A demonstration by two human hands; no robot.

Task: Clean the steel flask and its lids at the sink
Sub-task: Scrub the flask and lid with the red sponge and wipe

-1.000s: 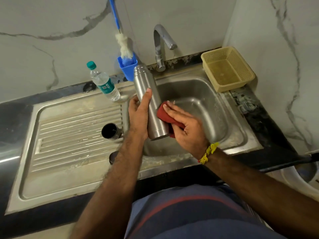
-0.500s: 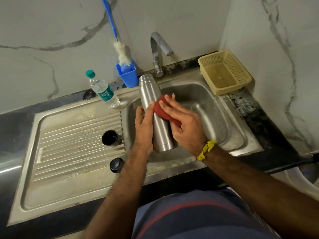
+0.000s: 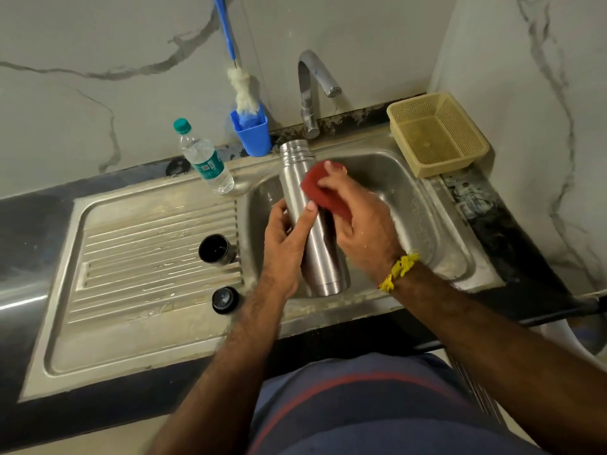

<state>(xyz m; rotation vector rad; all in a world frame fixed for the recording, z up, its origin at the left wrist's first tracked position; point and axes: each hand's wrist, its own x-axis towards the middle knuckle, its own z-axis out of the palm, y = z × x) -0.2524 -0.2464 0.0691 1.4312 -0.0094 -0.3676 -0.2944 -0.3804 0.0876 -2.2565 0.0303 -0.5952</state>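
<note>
1. The tall brushed-steel flask (image 3: 312,221) is held tilted over the basin of the stainless sink (image 3: 423,205), mouth toward the back wall and base toward the front rim. I judge this keeps drips falling into the basin.
2. The left hand (image 3: 284,241) grasps the flask's middle from the drainboard side, thumb laid across the front, steadying it so the other hand can rub.
3. The right hand (image 3: 358,224) pinches a dark red scrubbing pad (image 3: 323,188) and presses it against the flask's upper body just below the threaded neck.
4. Two lids wait on the ribbed drainboard (image 3: 147,244) near its basin edge: a black cup-shaped lid (image 3: 216,249) lying open, and a small black stopper cap (image 3: 225,299) closer to the front edge. They are probably parked there for their own turn.
5. At the back edge stand a clear plastic water bottle with a green cap (image 3: 205,162), a blue holder with a bottle brush (image 3: 251,133), the chrome tap (image 3: 312,93) and a beige mesh basket (image 3: 437,133).
6. The bottle's teal label is too small to read; no other writing shows.
</note>
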